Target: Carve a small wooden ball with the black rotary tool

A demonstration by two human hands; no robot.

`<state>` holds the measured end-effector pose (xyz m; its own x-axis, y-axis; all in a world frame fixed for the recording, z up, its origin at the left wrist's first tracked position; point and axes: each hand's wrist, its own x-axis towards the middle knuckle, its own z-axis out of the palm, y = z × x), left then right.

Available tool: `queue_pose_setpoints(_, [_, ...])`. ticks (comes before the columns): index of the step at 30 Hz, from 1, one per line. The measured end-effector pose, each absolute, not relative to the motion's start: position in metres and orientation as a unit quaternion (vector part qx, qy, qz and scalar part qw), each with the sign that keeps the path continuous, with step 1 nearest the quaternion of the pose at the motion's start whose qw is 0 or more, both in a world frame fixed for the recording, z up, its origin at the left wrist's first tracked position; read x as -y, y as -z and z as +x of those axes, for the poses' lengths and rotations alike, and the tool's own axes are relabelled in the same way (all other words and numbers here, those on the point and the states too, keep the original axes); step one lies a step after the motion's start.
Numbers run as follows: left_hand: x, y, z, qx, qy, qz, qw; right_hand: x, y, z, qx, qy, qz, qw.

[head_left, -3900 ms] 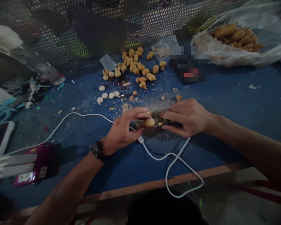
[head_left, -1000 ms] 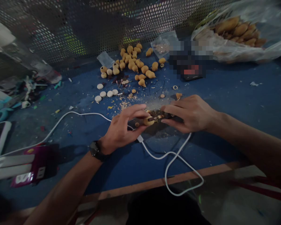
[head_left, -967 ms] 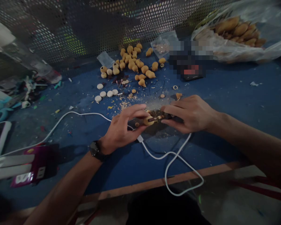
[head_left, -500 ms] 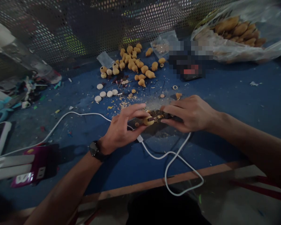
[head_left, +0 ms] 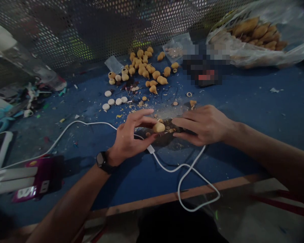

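Between thumb and fingertips, my left hand pinches a small tan gourd, its rounded side facing me. Just to the right, my right hand is wrapped round a dark rotary tool, mostly hidden by my fingers. Its tip is hard to make out beside the gourd. A white cable runs out from beneath my right hand and loops over the table edge. Shavings and dust lie just beyond my hands. A small brown disc and a broken shell piece are close by.
Several small gourds are heaped toward the perforated screen. White discs lie left of the shavings. A plastic bag of gourds sits back right, a clear bottle at left, and a purple packet near left.
My left hand has shifted slightly left and turned the gourd, so its rounded outside now shows. The gourd has come away from the tool's brown tip, which no longer shows clearly.
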<state>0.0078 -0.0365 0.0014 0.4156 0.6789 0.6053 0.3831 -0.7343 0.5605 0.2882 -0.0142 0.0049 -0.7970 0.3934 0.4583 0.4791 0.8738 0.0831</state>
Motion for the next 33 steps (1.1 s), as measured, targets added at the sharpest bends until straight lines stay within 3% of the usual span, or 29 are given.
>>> queue_pose_setpoints(33, [0.0326, 0.0015, 0.0102, -0.327, -0.468, 0.781, 0.251, 0.0145, -0.0011, 0.2862, 0.92, 0.103, -0.268, 0.266])
